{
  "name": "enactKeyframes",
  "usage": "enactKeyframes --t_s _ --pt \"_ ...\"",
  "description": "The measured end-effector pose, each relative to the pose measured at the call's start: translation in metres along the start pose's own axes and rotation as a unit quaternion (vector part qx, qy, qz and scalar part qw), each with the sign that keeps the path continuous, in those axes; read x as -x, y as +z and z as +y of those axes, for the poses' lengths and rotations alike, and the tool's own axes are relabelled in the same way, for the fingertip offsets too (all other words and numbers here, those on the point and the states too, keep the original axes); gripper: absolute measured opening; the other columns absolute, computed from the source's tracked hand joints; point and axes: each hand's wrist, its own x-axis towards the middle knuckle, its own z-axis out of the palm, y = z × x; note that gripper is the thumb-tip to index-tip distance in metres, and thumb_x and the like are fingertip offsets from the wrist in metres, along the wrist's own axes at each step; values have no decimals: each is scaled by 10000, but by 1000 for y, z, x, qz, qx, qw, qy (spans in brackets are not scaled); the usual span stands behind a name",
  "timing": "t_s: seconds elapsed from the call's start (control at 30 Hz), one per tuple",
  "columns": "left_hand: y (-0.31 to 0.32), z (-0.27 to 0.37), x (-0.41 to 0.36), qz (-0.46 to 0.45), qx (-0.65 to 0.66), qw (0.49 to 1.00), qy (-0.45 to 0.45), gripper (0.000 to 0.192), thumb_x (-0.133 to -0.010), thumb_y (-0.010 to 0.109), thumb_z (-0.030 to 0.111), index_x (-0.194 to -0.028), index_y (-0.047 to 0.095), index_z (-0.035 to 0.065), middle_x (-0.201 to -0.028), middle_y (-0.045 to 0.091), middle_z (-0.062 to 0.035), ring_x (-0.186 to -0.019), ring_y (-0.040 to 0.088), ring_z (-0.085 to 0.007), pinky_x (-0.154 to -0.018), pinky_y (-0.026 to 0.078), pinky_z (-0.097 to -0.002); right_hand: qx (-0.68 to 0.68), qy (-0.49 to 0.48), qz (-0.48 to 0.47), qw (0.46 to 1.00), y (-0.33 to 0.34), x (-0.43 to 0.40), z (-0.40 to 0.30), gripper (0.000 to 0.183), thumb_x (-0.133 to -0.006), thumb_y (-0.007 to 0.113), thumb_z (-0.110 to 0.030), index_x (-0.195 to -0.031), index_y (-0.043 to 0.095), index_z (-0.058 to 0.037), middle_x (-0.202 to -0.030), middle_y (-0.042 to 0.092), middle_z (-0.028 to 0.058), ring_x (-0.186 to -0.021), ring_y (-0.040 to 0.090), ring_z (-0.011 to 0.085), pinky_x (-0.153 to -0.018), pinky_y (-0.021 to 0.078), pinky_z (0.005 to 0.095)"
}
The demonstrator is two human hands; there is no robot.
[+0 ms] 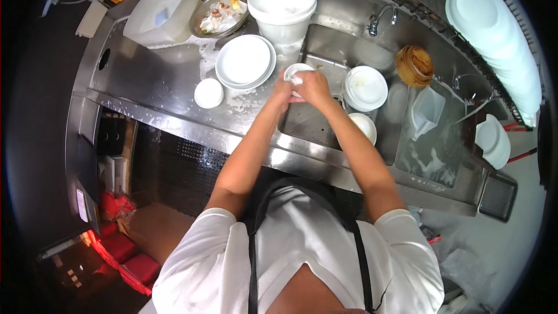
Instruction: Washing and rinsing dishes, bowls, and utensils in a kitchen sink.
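Observation:
Both hands meet over the left edge of the steel sink. My left hand (284,89) grips a small white bowl (298,68) from its left side and below. Over its near side lies my right hand (313,88), with something white and foamy at the fingers inside the bowl; whether that is a cloth, a sponge or suds I cannot tell. Left of the hands stand a stack of white plates (244,61) and a smaller stack of white dishes (209,93). Within the sink are stacked white plates (367,88) and a white bowl (363,127), partly behind my right forearm.
Behind the hands stand a white bucket (283,13), a metal bowl of food scraps (220,14) and a translucent plastic tub (161,15). A faucet (374,26), bamboo steamers (414,66) and a plastic scoop-like container (428,111) are to the right. A rack holding white dishes (492,39) overhangs the right.

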Motion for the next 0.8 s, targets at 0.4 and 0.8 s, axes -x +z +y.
enactKeyframes --t_s 0.4,0.8 --pt "-29 2 -22 206 180 951 147 337 -941 389 74 -1216 524 -65 -1041 640 -162 -873 659 -270 -701 572 -416 80 -275 -114 951 -30 -26 -46 139 -755 622 -138 -829 684 -39 -892 666 177 -876 625 347 -782 500 459" --pt "-25 9 26 -4 272 958 93 321 -958 555 118 -1268 525 38 -1087 637 -68 -924 646 -193 -810 560 -357 -768 189 -166 589 2 -68 -56 384 -868 444 -137 -1196 548 32 -1085 650 180 -990 642 292 -908 519 390"
